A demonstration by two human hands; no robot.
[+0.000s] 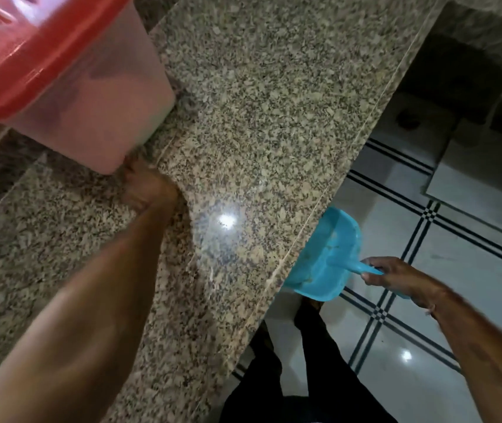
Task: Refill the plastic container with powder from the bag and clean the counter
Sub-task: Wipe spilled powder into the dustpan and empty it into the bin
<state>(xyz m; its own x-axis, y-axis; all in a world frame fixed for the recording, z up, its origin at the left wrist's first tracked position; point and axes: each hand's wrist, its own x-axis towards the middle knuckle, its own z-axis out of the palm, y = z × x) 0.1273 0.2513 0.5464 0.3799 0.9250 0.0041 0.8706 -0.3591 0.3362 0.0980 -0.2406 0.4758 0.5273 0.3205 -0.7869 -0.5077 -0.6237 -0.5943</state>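
Note:
A translucent plastic container (91, 96) with a red lid (21, 53) stands on the granite counter (259, 102) at the upper left, close to the camera. My left hand (146, 187) lies on the counter right by the container's near bottom corner; it is blurred, so how its fingers lie is unclear. My right hand (396, 276) grips the handle of a blue dustpan (326, 257). The pan is held just below the counter's front edge, its mouth against the edge. A few crumbs of powder lie in the pan. No bag is in view.
The counter's front edge runs diagonally from upper right to lower middle. Beyond it is a white tiled floor (411, 315) with dark lines, and my dark trouser legs (313, 346). A dark recess (457, 74) opens under the counter at the upper right.

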